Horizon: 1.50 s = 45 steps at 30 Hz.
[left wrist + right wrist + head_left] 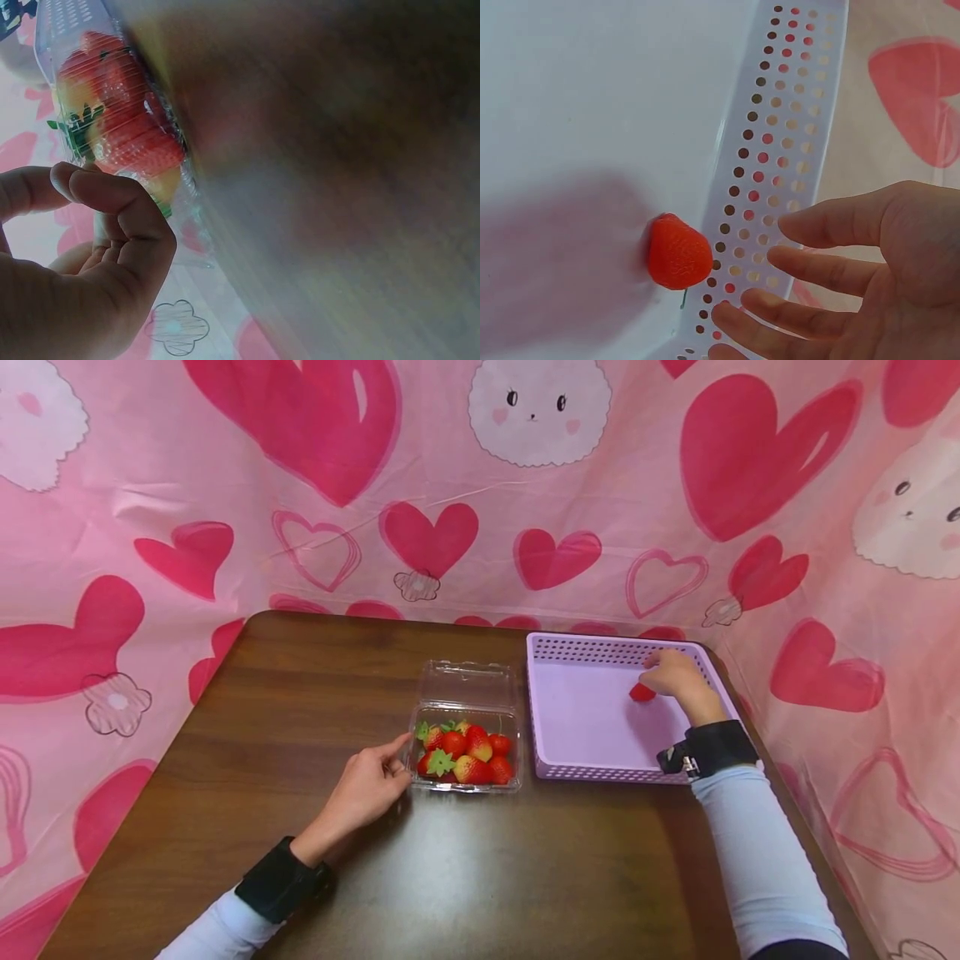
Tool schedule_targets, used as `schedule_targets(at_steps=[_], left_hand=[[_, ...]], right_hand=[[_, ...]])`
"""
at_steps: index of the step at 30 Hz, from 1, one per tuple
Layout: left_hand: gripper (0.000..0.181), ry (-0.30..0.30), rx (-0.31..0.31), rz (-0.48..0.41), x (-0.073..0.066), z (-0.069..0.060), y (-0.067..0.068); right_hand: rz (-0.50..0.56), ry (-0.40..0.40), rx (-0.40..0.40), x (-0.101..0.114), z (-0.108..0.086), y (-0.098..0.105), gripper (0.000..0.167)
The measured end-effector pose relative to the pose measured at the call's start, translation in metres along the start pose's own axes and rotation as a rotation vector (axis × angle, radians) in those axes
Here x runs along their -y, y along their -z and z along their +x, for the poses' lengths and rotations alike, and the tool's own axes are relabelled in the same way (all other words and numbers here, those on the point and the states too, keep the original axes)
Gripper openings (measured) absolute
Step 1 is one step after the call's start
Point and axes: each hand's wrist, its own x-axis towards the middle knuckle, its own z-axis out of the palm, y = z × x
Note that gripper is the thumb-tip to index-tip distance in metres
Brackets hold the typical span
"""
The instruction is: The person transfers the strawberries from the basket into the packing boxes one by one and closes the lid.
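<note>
A clear plastic clamshell box (467,789) of strawberries (477,743) stands on the table with its lid (467,683) folded back. At its left edge is my left hand (372,785); in the left wrist view, the thumb and a curled finger (112,187) pinch the rim beside the berries. My right hand (675,678) hovers over the far right part of a lilac basket (585,714), holding nothing. One red strawberry (679,253) lies on the basket's floor near its perforated wall. The spread fingers (825,225) are apart from that berry in the right wrist view.
The dark brown wooden table (330,681) carries the box and, close to its right, the basket. A pink curtain (450,468) printed with hearts hangs behind the table and along both sides.
</note>
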Motion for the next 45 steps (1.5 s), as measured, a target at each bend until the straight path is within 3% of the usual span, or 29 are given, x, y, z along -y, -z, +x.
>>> schedule_targets(at_steps=[14,22,30,35,45], left_hand=[[0.062,-0.005,0.009,-0.013,-0.001,-0.001,0.001],[0.062,-0.003,0.017,-0.027,-0.001,-0.002,0.002],[0.062,0.002,0.012,-0.019,0.0,-0.003,0.002],[0.061,0.004,0.01,-0.01,0.0,-0.002,0.0],[0.061,0.004,0.013,-0.012,-0.001,-0.001,0.002]], right_hand=[[0.054,0.02,0.064,-0.011,0.005,-0.002,0.053],[0.054,0.011,0.135,-0.018,0.013,-0.004,0.058],[0.033,0.008,0.204,-0.021,0.017,-0.003,0.053],[0.019,-0.009,0.266,-0.026,0.022,-0.004,0.051],[0.1,-0.089,0.31,-0.026,0.02,-0.004,0.045]])
